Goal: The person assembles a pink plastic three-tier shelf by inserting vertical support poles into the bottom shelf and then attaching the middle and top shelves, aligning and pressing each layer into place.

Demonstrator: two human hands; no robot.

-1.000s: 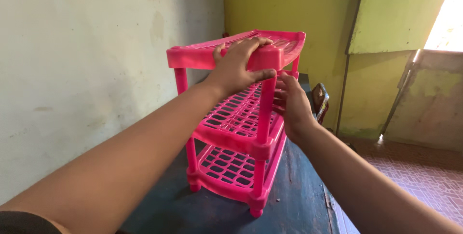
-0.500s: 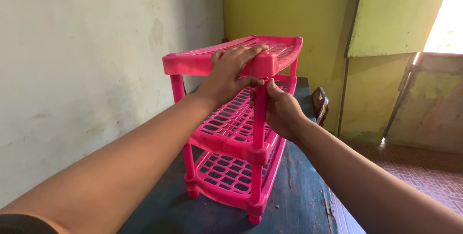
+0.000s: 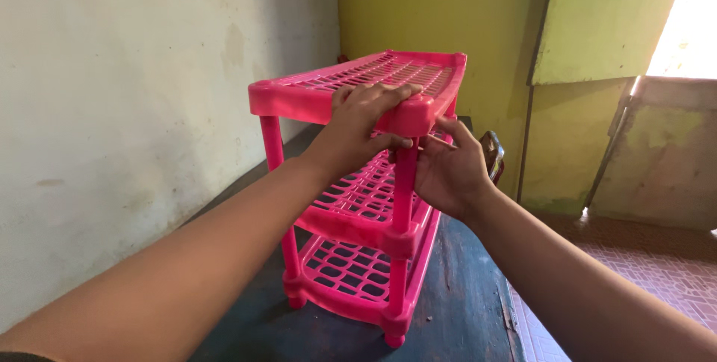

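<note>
pink plastic rack (image 3: pixel 373 183) with three slatted shelves stands on the dark blue table (image 3: pixel 463 287), near the pale wall on one side. left hand (image 3: pixel 358 127) lies over the front corner of the top shelf (image 3: pixel 388 78), fingers on top and the thumb under the edge, so the hand is closed on this corner. right hand (image 3: pixel 448 172) is just behind the front corner post (image 3: pixel 403 183), below the top shelf. its fingers are half open and loose, they touch the post or stay very close to it, but i cannot tell if they really hold it. behind the rack a dark object with a shiny rim (image 3: pixel 493 157) stands at the far end of the table, before the yellow-green wall (image 3: pixel 441 11).
</note>
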